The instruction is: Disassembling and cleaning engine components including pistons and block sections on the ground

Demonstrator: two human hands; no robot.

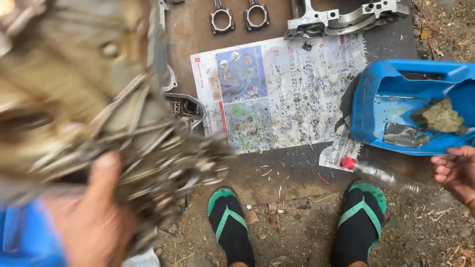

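Big greasy engine part up in our left hand, bits laid out on the ground

Our left hand [91, 217] is clamped around a big, dirty engine casting [99, 99], thumb pressed on its near edge, holding it up close on the left so it's all blur. Our right hand [457, 173] hangs loose at the right edge, fingers curled and apart, gripping nothing, just beside a clear bottle with a red cap [381, 174] and near the cut-open blue jug [410, 106] with a grimy rag [440, 116] in it. Done so far, judging by the layout: two connecting rods [239, 19] and a metal cap piece [346, 17] sit at the far side, beyond a speckled calendar sheet [277, 94]. The casting looks caked, so we reckon cleaning's mostly left.
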